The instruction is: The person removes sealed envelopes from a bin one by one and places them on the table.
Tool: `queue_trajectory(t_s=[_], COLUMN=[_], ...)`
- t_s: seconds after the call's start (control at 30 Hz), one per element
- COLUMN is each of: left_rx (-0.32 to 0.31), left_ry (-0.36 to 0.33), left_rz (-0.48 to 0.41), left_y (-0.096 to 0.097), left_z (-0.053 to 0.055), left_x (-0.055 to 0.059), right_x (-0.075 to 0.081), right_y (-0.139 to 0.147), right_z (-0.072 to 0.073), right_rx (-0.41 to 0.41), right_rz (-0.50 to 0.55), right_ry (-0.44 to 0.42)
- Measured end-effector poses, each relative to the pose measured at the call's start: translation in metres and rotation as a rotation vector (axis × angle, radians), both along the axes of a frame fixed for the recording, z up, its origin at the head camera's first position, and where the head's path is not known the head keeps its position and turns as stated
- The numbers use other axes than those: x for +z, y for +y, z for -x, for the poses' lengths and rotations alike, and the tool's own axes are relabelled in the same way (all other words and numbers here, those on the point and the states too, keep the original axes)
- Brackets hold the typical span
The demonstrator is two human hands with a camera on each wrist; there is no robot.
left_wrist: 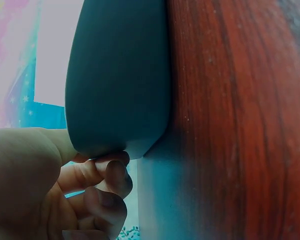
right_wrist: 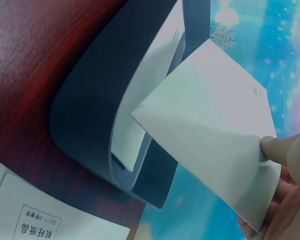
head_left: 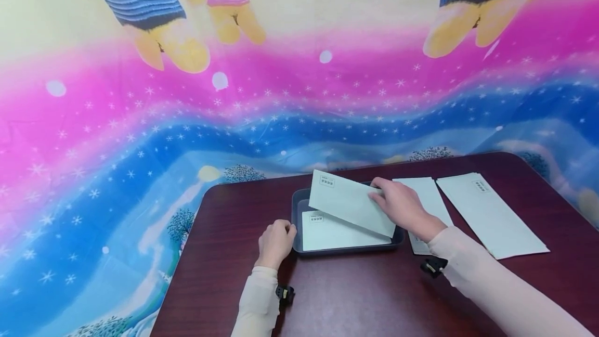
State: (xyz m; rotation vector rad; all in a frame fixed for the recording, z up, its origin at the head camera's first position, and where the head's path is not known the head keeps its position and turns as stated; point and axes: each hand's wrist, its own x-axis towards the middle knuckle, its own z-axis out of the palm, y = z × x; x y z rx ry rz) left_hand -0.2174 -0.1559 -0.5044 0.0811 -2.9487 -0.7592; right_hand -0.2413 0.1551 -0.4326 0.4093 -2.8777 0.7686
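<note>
My right hand (head_left: 403, 204) pinches a white envelope (head_left: 348, 199) by its right end, thumb on one face and fingers behind. The envelope hangs tilted above a dark grey tray (head_left: 297, 217), its printed box at the upper left. Inside the tray lies another white envelope (head_left: 334, 237), flat and partly covered by the held one. At the tray's left end, my left hand (head_left: 275, 243) grips the rim. The left wrist view shows curled fingers (left_wrist: 117, 175) at the tray wall (left_wrist: 120, 75), with the thumb tip hidden behind it.
Right of the tray, a white envelope pile (head_left: 428, 196) lies partly under my right forearm. Farther right is another pile of envelopes (head_left: 498, 217), slightly fanned. Everything rests on a dark red wooden table (head_left: 346, 295). A patterned cloth (head_left: 281, 92) hangs behind its far edge.
</note>
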Motion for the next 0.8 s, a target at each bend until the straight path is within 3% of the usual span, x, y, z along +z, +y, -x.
queue_trajectory(t_s=[0.37,0.8], left_rx=[-0.005,-0.014], left_ry=[0.003,0.007], left_rz=[-0.004,-0.016], left_y=[0.000,-0.001], left_z=[-0.001,-0.001], left_x=[0.000,0.000], right_x=[0.005,0.008], right_y=[0.023,0.059], right_z=[-0.004,-0.005], right_rx=[-0.068,-0.161], right_rz=[0.045,0.087], right_ry=[-0.019,0.020])
